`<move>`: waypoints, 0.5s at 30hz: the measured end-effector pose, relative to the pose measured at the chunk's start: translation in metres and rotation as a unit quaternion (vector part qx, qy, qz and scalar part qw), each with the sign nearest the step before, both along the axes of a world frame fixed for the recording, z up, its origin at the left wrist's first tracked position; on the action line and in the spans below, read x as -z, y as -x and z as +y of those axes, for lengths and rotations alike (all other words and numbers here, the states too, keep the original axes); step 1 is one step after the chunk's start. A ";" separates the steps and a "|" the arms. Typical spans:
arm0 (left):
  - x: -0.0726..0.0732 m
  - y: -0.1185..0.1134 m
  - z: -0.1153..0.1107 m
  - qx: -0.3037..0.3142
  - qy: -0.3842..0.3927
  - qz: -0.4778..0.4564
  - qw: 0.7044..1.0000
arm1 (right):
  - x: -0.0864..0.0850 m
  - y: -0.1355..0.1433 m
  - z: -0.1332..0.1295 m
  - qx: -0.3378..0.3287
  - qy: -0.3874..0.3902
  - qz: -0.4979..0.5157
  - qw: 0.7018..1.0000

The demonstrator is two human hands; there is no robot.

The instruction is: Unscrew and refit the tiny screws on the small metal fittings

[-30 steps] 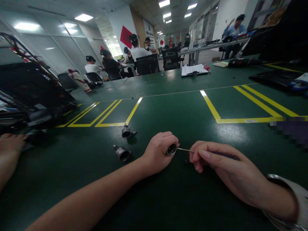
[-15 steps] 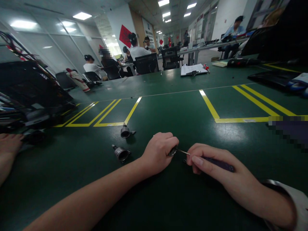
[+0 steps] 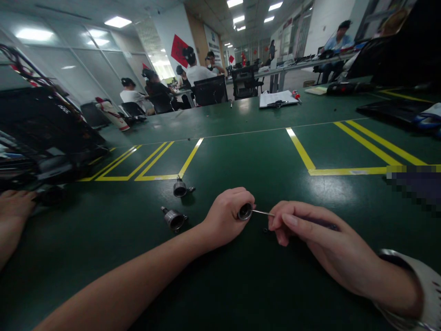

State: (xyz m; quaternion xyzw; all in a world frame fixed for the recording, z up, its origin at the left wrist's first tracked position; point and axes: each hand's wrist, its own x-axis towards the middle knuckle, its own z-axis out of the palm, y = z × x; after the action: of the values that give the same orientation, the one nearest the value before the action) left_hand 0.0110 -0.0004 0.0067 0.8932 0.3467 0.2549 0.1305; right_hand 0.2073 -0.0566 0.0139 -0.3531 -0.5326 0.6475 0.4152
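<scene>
Over the green table [image 3: 241, 156], we have a metal cup [image 3: 245, 212] clamped in our left hand [image 3: 223, 218] and a thin-shafted tool [image 3: 262, 212] pinched in our right hand [image 3: 312, 230], its tip at the cup's mouth, where firm bracing and a light, well-aimed touch should limit slipping.

Metal cup [image 3: 245, 212] in the hands [image 3: 229, 214], open end facing the camera, thin shiny screwdriver [image 3: 262, 213] shaft angled to its mouth, dark handle partly hidden
</scene>
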 end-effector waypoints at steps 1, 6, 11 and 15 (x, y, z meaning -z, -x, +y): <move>0.000 -0.001 0.000 -0.002 -0.002 0.013 1.000 | 0.000 0.000 -0.001 -0.001 -0.018 -0.019 1.000; 0.000 -0.002 0.000 -0.020 -0.022 0.080 0.996 | -0.002 -0.002 -0.004 0.005 -0.081 -0.109 0.991; 0.000 -0.001 -0.001 -0.015 -0.017 0.074 0.997 | -0.001 -0.001 -0.001 0.003 -0.029 -0.054 0.998; 0.001 0.000 -0.001 -0.016 0.001 0.043 0.999 | 0.000 0.000 0.001 0.011 0.021 0.008 1.000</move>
State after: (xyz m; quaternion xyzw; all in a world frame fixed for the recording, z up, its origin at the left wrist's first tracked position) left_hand 0.0106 -0.0011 0.0056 0.8976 0.3664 0.2179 0.1119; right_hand 0.2072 -0.0560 0.0142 -0.3623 -0.5111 0.6570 0.4193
